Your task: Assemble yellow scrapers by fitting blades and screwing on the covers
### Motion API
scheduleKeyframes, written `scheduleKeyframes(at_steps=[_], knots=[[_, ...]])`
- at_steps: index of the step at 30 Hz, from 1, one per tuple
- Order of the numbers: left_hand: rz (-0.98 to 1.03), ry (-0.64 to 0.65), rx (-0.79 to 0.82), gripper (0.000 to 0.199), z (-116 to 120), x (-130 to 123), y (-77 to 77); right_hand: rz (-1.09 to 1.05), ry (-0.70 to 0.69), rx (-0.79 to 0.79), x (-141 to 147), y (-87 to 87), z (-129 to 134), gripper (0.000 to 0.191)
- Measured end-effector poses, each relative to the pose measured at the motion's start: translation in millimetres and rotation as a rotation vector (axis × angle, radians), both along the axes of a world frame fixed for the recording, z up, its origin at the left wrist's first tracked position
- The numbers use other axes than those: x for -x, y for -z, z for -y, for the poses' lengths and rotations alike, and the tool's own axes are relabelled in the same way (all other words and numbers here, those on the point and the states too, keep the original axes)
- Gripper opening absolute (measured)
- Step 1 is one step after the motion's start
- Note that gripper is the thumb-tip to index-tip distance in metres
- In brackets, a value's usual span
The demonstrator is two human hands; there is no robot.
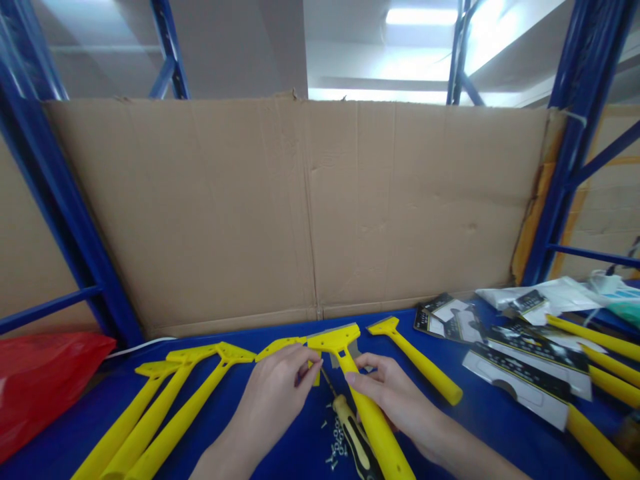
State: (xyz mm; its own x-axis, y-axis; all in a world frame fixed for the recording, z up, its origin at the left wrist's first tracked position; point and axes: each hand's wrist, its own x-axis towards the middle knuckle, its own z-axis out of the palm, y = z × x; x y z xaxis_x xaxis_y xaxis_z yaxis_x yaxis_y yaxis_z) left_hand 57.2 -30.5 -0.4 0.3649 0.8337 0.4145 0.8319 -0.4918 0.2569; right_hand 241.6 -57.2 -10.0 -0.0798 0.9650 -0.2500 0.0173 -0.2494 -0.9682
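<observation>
My right hand (400, 393) grips a yellow scraper (375, 423) by the upper handle, its wide head pointing away from me. Close to the left end of that head is my left hand (275, 390), with thumb and fingertips pinched together; whatever lies between them is too small to make out. A screwdriver (350, 427) with a cream and black handle lies beneath the held scraper, partly hidden by it. Small loose screws and nuts (338, 437) are scattered beside the screwdriver. Just beyond my right hand rests another yellow scraper (420, 363).
Several yellow scrapers (187, 413) lie side by side at the left on the blue tabletop (220, 440). Black-and-white card packaging (520, 380) and more yellow handles (610, 387) cover the right. A red bag (50, 387) sits far left; a cardboard panel (240, 213) stands behind.
</observation>
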Motion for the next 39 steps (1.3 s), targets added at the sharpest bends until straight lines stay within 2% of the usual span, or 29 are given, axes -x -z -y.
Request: scheduleKeyframes(at_steps=[5, 10, 15, 20, 28, 39], knots=[[-0.12, -0.003, -0.357, 0.022, -10, 9, 10.8, 0.013, -0.012, 0.013, 1, 1.8, 2, 0.033], [-0.21, 0.013, -0.491, 0.024, -13, 13, 13.9, 0.001, -0.025, -0.033, 1, 8.5, 0, 0.035], [-0.221, 0.064, -0.537, 0.022, -9, 10, 11.9, -0.015, -0.043, -0.054, 0, 12.3, -3, 0.035], [-0.17, 0.062, -0.569, 0.019, -4, 5, 10.8, -0.007, -0.064, -0.039, 0, 7.8, -2, 0.029], [-0.215, 0.054, -0.534, 0.019, -4, 3, 10.8, -0.004, -0.055, -0.018, 0, 1.4, 0, 0.019], [-0.193, 0.046, -0.51, 0.021, -6, 4, 12.0, -0.016, -0.056, -0.036, -1, 8.3, -3, 0.029]])
